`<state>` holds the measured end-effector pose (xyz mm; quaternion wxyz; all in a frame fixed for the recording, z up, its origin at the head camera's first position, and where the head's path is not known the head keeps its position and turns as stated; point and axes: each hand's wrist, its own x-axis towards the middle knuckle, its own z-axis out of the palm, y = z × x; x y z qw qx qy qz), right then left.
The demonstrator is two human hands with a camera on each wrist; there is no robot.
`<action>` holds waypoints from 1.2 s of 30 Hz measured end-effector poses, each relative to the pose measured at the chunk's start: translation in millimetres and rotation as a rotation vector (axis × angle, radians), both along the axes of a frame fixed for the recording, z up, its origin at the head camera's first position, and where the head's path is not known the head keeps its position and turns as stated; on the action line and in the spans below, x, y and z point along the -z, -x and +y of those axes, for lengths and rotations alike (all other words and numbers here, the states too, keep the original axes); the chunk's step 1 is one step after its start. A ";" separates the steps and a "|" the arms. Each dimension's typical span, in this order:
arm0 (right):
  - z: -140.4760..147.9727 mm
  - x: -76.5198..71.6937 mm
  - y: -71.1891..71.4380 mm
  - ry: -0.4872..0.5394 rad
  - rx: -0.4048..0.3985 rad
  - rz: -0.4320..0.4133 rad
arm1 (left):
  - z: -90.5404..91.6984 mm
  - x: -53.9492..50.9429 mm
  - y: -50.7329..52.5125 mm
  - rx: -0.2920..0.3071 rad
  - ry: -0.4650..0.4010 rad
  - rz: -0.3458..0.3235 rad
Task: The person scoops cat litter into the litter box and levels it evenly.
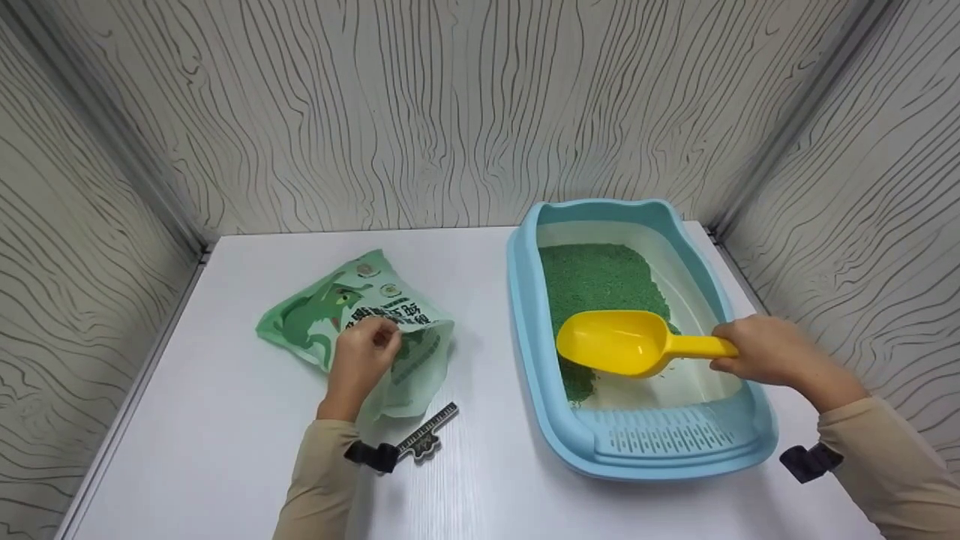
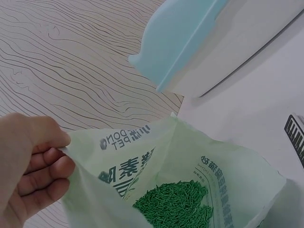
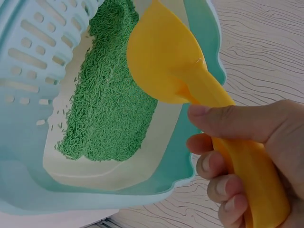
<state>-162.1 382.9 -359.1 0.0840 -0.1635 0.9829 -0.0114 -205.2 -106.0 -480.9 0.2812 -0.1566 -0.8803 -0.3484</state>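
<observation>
Gripping the scoop [image 1: 645, 346] by its handle [image 1: 697, 346] in the curled right hand [image 1: 772, 354], pointing it leftward over the tray [image 1: 667, 468], towards the bag [image 1: 304, 315]; pinching this with the left hand [image 1: 364, 356].

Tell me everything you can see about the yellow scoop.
The glossy yellow plastic-looking scoop has a rounded, oblong bowl that narrows into a long, thick handle. The person's right grip is wrapped around that handle. The bowl looks empty, its hollow side facing up, and hangs above the green pellets in the light-blue, high-walled tray.
</observation>
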 end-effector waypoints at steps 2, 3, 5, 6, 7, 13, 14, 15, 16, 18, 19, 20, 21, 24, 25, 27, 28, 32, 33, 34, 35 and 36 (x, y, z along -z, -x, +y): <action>-1.7 -0.2 -1.7 0.006 0.007 0.005 | 0.0 -0.3 -0.2 0.001 -0.003 -0.004; -2.4 -0.3 -2.7 0.010 0.011 0.010 | 0.0 -0.5 -0.2 0.000 -0.005 -0.008; -3.8 -0.1 -4.7 0.025 0.022 0.018 | 0.0 -0.4 -0.1 -0.003 -0.006 -0.015; -4.3 0.1 -5.9 0.032 0.028 0.024 | 0.1 -0.4 -0.2 -0.005 -0.007 -0.018; -4.8 0.3 -7.2 0.039 0.036 0.028 | 0.1 -0.4 -0.1 -0.007 -0.007 -0.020; -5.1 1.5 -15.3 0.068 0.081 0.040 | -0.1 1.0 1.0 -0.013 -0.003 -0.014; -5.0 1.7 -16.2 0.071 0.086 0.041 | 0.0 1.0 1.1 -0.013 -0.002 -0.014; -4.9 1.8 -17.0 0.073 0.090 0.042 | 0.0 0.8 1.1 -0.013 -0.001 -0.015; -4.8 1.9 -17.7 0.074 0.095 0.043 | 0.1 0.7 1.2 -0.012 -0.001 -0.017; -4.3 1.9 -18.9 0.079 0.099 0.047 | 0.1 0.6 1.1 -0.010 -0.005 -0.021; -4.0 1.9 -19.5 0.081 0.100 0.053 | 0.1 0.5 1.0 -0.008 -0.007 -0.022; -4.1 1.9 -20.0 0.084 0.101 0.060 | 0.2 0.4 1.0 -0.005 -0.008 -0.022; -3.7 2.0 -20.5 0.087 0.103 0.066 | 0.2 0.5 1.0 -0.003 -0.011 -0.020; -1.6 2.6 -21.9 0.102 0.110 0.069 | -0.2 0.6 0.5 0.002 -0.009 -0.007; -0.8 2.7 -22.3 0.107 0.114 0.068 | -0.3 0.6 0.4 0.005 -0.009 -0.001; 0.0 2.8 -23.1 0.117 0.121 0.066 | -0.6 0.9 0.3 0.008 -0.006 0.009; 0.2 2.7 -23.5 0.121 0.125 0.064 | -0.6 0.8 0.2 0.009 -0.004 0.011; -0.1 0.9 -25.7 0.123 0.128 0.072 | -0.4 0.6 0.9 0.009 -0.007 0.010; 0.1 0.2 -26.3 0.122 0.126 0.075 | -0.2 0.4 1.0 0.007 -0.008 0.008; 0.1 -0.5 -26.8 0.124 0.126 0.076 | -0.1 0.2 1.0 0.006 -0.009 0.007; 0.1 -1.2 -27.4 0.126 0.125 0.077 | -0.2 0.1 0.9 0.005 -0.008 0.005; 0.1 -1.9 -27.9 0.128 0.126 0.078 | -0.2 0.1 0.9 0.005 -0.007 0.005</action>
